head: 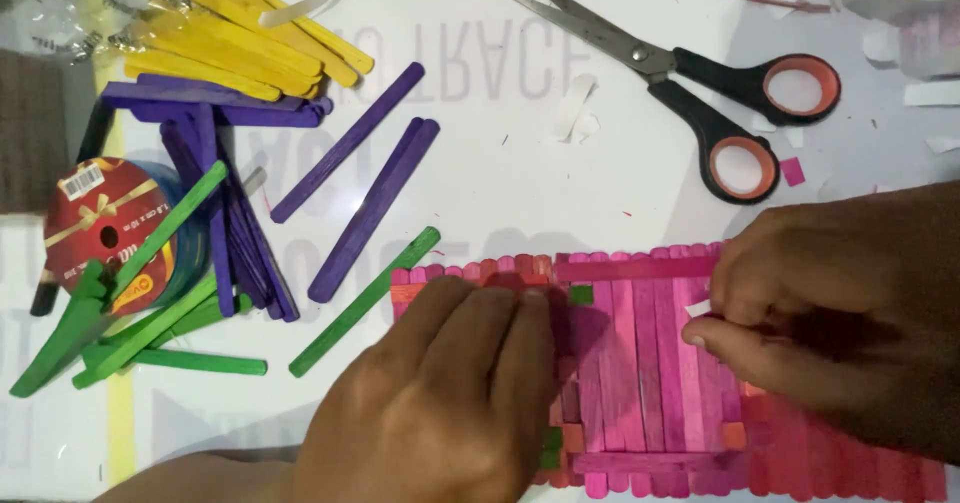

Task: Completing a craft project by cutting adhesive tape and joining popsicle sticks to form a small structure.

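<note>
A flat panel of pink craft sticks [640, 363] lies side by side at the lower middle, with pink cross sticks along its top and bottom. My left hand [440, 393] presses flat on the panel's left part, fingers together. My right hand [830, 313] rests on the panel's right part and pinches a small white scrap [697, 309] between thumb and fingers, near the top cross stick. Small green and orange bits [580, 295] sit on the panel.
Black scissors with orange-lined handles [700, 73] lie open at the upper right. Loose purple sticks [350, 173], green sticks [150, 313] and yellow sticks [240, 33] lie at the left, around a tape roll [110, 228]. Paper scraps dot the white surface.
</note>
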